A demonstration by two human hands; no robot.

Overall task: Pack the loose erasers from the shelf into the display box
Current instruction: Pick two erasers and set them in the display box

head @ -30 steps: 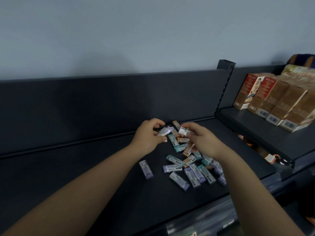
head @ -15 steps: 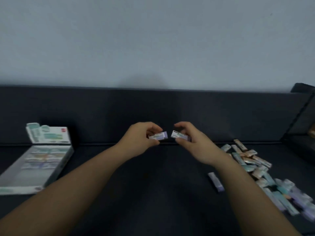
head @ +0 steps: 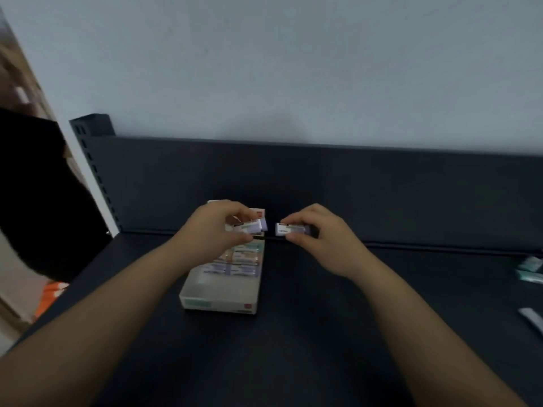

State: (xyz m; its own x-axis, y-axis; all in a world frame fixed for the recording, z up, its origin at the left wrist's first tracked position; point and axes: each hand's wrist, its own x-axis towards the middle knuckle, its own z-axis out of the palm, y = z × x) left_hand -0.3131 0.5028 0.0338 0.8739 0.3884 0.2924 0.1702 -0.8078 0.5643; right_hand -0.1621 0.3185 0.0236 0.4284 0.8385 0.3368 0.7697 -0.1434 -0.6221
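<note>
A white display box [head: 219, 299] lies on the dark shelf [head: 293, 333], its far half filled with rows of wrapped erasers [head: 238, 264] and its near part bare. My left hand [head: 217, 227] hovers over the box's far end, pinching a purple eraser [head: 254, 226]. My right hand [head: 320, 239] is just right of the box, holding another purple eraser [head: 292, 229] level. The two erasers are a small gap apart. The box's upright lid is mostly hidden behind my left hand.
A few loose erasers [head: 530, 270] lie at the shelf's far right edge, with one more [head: 533, 317] nearer. The shelf's back panel [head: 382, 195] rises behind my hands. A perforated upright [head: 94, 160] marks the left end, with floor beyond.
My view and both hands swung left from the eraser pile, each hand carrying an eraser. The display box now sits under my left hand and the pile has slid to the right edge.
</note>
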